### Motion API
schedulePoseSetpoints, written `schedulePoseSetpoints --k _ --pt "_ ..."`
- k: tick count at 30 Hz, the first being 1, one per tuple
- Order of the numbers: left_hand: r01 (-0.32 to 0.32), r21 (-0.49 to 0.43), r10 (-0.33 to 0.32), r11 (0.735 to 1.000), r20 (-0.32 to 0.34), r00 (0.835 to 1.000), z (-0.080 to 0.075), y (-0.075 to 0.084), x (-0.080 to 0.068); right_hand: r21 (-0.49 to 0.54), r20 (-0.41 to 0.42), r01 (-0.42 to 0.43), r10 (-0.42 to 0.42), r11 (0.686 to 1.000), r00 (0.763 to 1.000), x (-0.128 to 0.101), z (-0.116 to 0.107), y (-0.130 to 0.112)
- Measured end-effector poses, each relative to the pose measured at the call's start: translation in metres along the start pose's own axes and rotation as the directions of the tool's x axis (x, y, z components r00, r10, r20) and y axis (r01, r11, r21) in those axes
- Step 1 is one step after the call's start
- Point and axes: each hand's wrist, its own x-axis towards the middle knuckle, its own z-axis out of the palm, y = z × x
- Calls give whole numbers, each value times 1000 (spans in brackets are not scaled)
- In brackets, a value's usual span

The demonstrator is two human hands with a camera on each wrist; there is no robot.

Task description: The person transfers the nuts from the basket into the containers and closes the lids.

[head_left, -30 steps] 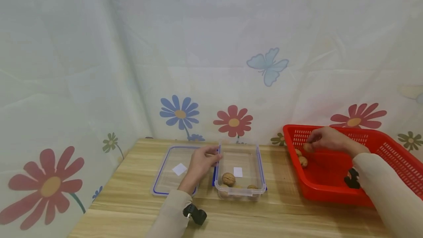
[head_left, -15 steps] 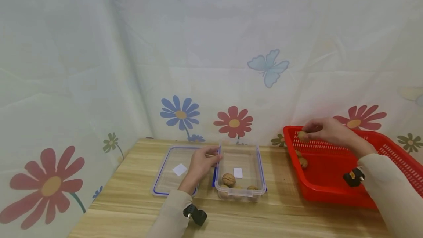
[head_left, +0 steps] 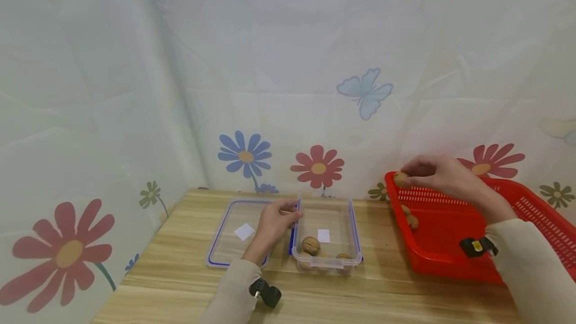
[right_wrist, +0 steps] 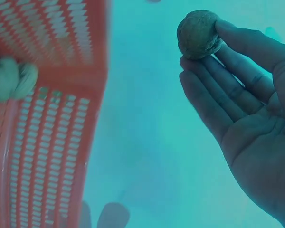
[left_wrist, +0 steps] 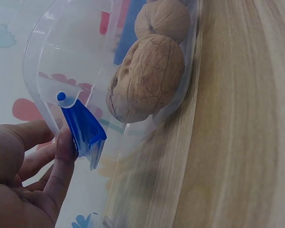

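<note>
My right hand (head_left: pixel 415 171) pinches a walnut (head_left: pixel 399 178) at its fingertips, just above the far left corner of a red basket (head_left: pixel 450 260). In the right wrist view the walnut (right_wrist: pixel 198 34) sits at the tips of the fingers (right_wrist: pixel 228 90), beyond the basket's wall (right_wrist: pixel 47 118). My left hand (head_left: pixel 280 219) grips the left edge of a clear container (head_left: pixel 327 263). Its thumb (left_wrist: pixel 61 156) lies against the blue latch (left_wrist: pixel 85 130). Walnuts (head_left: pixel 311 244) lie inside the container (left_wrist: pixel 42 57), one large walnut (left_wrist: pixel 147 78) pressed against its wall.
A clear lid with a blue rim (head_left: pixel 227 250) lies flat left of the container. Two more walnuts (head_left: pixel 411 221) rest in the basket's left end. A flowered cloth hangs behind the wooden table (head_left: pixel 180 274), close to the basket's back wall.
My right hand has lifted the walnut out of the basket, up and to the left, over its far left corner. The left hand has stayed on the container.
</note>
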Motion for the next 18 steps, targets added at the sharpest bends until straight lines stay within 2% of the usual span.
schedulePoseSetpoints --k 8,18 --pt "4 -8 -4 1000 0 1000 0 -1 -1 49 -59 44 -41 998 997 -7 7 -23" --pt "-6 -7 6 1000 1 1000 1 -2 0 139 -113 134 -118 981 987 -10 28 -37"
